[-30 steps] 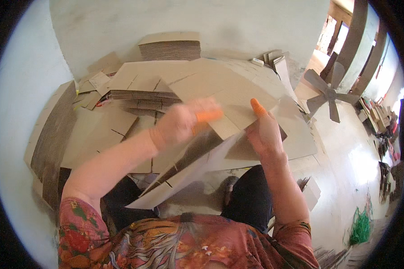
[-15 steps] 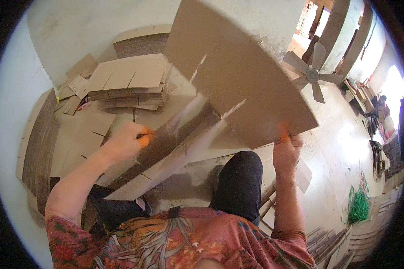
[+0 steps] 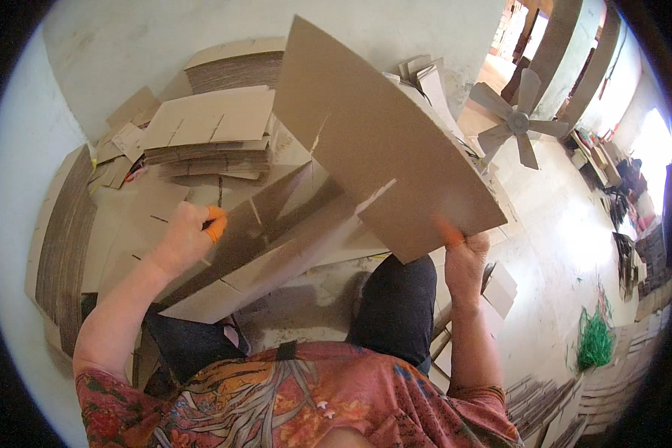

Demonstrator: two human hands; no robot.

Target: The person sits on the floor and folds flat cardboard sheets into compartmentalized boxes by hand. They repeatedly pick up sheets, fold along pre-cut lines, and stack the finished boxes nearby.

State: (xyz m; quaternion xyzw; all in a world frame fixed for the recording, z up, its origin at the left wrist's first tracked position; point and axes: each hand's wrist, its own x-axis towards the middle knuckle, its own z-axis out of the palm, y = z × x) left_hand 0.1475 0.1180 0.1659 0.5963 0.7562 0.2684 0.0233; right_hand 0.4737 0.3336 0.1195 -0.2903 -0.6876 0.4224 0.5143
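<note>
A large brown cardboard sheet (image 3: 381,142) with slots along its lower-left edge is tilted up in front of me. My right hand (image 3: 467,257) pinches it at its lower right corner, an orange finger cover showing on one fingertip. Long slotted cardboard strips (image 3: 276,257) run from the sheet's slots down toward my left knee, crossing it at an angle. My left hand (image 3: 187,239), with orange covers on its fingers, is closed at the edge of the farther strip; the exact hold is partly hidden.
Stacks of flat cardboard stand at the back left (image 3: 209,123) and far left (image 3: 63,231). A grey fan (image 3: 519,123) is at the back right. Green twine (image 3: 596,340) lies on the right floor, near more stacked cardboard (image 3: 545,403).
The sheet and strips have come lower and slightly left, toward me. My left hand has shifted left, and my right hand has moved a little left and down with the sheet.
</note>
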